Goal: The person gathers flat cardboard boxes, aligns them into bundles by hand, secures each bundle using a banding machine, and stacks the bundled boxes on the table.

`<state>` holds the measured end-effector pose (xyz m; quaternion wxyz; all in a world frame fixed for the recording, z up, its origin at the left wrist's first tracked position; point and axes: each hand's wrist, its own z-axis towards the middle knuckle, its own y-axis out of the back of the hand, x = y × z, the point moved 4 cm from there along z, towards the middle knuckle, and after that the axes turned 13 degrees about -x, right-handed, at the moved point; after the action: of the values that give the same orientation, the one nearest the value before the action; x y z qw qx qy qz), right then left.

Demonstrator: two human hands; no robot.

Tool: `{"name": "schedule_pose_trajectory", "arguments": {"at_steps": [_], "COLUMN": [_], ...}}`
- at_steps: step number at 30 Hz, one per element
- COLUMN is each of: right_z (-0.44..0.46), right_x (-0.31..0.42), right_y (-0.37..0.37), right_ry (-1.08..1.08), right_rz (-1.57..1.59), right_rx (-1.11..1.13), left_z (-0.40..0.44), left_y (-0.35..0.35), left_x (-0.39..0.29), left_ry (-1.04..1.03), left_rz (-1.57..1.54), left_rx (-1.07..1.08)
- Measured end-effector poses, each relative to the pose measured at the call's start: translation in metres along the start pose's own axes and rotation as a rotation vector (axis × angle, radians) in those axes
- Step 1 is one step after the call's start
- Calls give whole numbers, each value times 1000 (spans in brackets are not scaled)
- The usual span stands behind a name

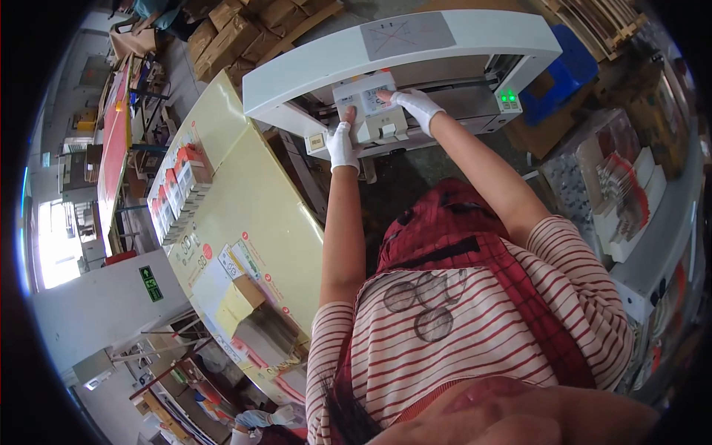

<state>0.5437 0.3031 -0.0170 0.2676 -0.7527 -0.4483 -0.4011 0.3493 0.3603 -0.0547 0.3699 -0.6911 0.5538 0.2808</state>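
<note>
A bundle of white printed cartons [373,104] sits inside the arch of a white strapping machine [319,70]. My left hand [343,146], in a white glove with bare fingertips, grips the bundle's near left side. From the right, my right hand [415,107], gloved the same way, holds its top right edge. The undersides of both hands' grips are hidden. At the bundle's near end a pale flap [387,132] sticks out. Green lights [508,97] glow on the machine's right foot.
Left of me is a pale yellow table [259,193] with a row of white and red cartons [179,185] and paper stacks [259,326]. A blue bin [560,74] stands right of the machine. Clear plastic-wrapped goods [593,182] lie at my right. Brown parcels [245,37] are piled behind.
</note>
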Motion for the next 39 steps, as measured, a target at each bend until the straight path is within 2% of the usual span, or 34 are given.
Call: {"name": "schedule_pose_trajectory", "arguments": {"at_steps": [4, 5, 7, 8, 9, 10, 11, 12, 13, 14, 16, 18, 19, 20, 22, 24, 26, 27, 28, 30, 32, 34, 35, 36, 39], "right_z": [6, 3, 23, 21, 16, -8, 1, -20, -44, -73, -51, -106, -116, -121, -149, -170, -216, -225, -226, -214, -211, -207, -208, -210, -207], "right_x": [0, 2, -3, 1, -1, 10, -12, -24, -36, -45, -135, -125, -118, -111, -78, -57, -47, -57, -74, -116, -129, -134, -134, -132, -134], "right_y": [-5, -7, -2, 8, 24, 35, 47, 51, 56, 62, 109, 48, 10, -31, -122, -196, -261, -289, -312, -345, -359, -362, -359, -359, -360], "right_ry": [-65, -71, -134, -107, -45, 104, 25, -43, -292, -246, -102, -19, 119, 254, 305, 935, 1233, 1406, 1444, 1508, 1526, 1520, 1520, 1526, 1537], "right_rz": [76, 127, 246, 226, 111, 71, 176, 437, 657, 648, 217, 221, 189, 165, -51, -496, -830, -889, -974, -1146, -1241, -1243, -1261, -1270, -1262], "right_rx": [7, 9, 71, 3, -161, -286, -182, 84, 245, 202, 35, 269, 366, 474, 578, 688, 692, 725, 793, 896, 966, 954, 956, 951, 945], "left_z": [1, -7, -17, -21, -24, -53, -47, -61, -76, -123, -154, -178, -189, -200, -233, -238, -262, -302, -353, -432, -496, -537, -547, -541, -484], "left_y": [4, -3, -21, -25, -28, -43, -41, -37, -26, -12, 33, 94, 126, 155, 208, 277, 354, 385, 407, 462, 519, 585, 615, 635, 667], "left_x": [-6, -16, -32, -32, -22, -29, -6, 5, 36, 22, 42, 63, 66, 73, 62, 89, 127, 109, 88, 85, 99, 138, 152, 154, 136], "left_ry": [83, 141, 164, 178, 155, 133, -1, -97, -82, -126, -265, -68, -89, -144, -65, -112, -372, -555, -696, -596, -99, 278, 465, 591, 728], "left_rz": [70, 3, 79, 125, -24, 211, 230, 353, 175, 168, 268, 127, 121, 86, -7, -31, -171, 207, 629, 1000, 1059, 787, 602, 431, 311], "left_rx": [26, 147, 246, 290, 316, 76, 72, 66, 108, 174, 253, 226, 227, 155, -39, -295, -846, -1207, -1536, -1938, -2394, -2653, -2661, -2564, -2054]}}
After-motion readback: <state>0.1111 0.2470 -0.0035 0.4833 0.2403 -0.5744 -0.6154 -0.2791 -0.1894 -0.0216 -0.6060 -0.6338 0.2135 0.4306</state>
